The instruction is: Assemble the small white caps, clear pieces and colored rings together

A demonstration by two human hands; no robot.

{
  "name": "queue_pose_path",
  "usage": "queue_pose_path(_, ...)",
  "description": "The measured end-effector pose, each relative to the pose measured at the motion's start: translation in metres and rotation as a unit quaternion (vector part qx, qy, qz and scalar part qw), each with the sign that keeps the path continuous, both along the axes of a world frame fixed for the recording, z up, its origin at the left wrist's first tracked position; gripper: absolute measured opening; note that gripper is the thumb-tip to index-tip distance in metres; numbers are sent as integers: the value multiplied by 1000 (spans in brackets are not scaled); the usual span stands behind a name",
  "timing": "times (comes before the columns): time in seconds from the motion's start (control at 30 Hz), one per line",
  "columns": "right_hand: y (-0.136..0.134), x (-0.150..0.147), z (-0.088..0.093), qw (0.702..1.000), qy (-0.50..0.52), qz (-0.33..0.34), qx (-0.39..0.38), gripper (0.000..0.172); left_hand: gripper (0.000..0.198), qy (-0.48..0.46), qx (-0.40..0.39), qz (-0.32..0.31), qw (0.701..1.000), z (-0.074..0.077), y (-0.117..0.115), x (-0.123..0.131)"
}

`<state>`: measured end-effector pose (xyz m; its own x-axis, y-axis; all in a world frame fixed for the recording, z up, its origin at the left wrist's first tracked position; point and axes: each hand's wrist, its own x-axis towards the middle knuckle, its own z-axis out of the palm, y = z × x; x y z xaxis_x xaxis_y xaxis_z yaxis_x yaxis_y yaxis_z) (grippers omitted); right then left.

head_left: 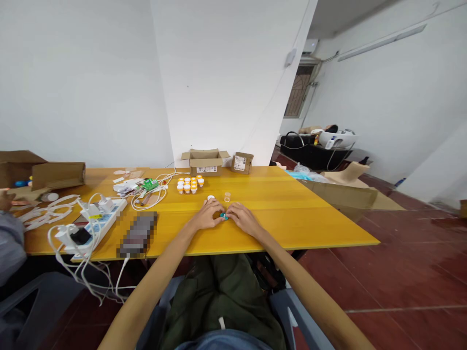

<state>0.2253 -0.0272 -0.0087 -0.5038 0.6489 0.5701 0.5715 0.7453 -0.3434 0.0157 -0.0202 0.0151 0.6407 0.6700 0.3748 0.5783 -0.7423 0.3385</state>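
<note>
Over the yellow wooden table, my left hand (209, 214) and my right hand (241, 217) meet with their fingertips closed on a small teal piece (224, 216). Its exact kind is too small to make out. Just beyond my right hand stands a small clear open jar (227, 197). A white round lid (210, 198) lies behind my left hand, partly hidden by it. Farther back on the left is a cluster of several small jars (187, 186) with white lids and orange bodies.
Two cardboard boxes (206, 163) stand at the table's back edge by the wall. At left lie a power strip (98, 228) with tangled white cables, a phone (137, 234), and packets (149, 184). A co-worker's sleeve (10, 243) shows at far left. The table's right edge borders a cardboard sheet (335, 199).
</note>
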Motion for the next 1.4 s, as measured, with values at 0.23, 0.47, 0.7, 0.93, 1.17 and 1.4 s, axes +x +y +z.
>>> queue_pose_path(0.23, -2, 0, 1, 1000, -16, 1, 22, 20, 15, -13, 7, -2, 1000, -2, 1, -1)
queue_pose_path(0.47, -4, 0, 3, 999, -24, -4, 30, 21, 16, -23, 19, -16, 999, -3, 3, -1)
queue_pose_path(0.7, -5, 0, 1, 999, -22, -12, 30, 21, 18, -28, 20, -1, 999, -8, 6, -2)
queue_pose_path(0.93, -4, -1, 0, 999, -22, -12, 32, 23, 16, -26, 13, 3, 1000, -4, 1, 0)
queue_pose_path(1.17, -7, -1, 5, 999, -23, -5, 26, 23, 16, -19, 6, -1, 1000, 0, -1, 0)
queue_pose_path(1.4, -8, -1, 5, 999, -21, -8, 29, 25, 16, -15, 6, -6, 1000, 1, 0, 0)
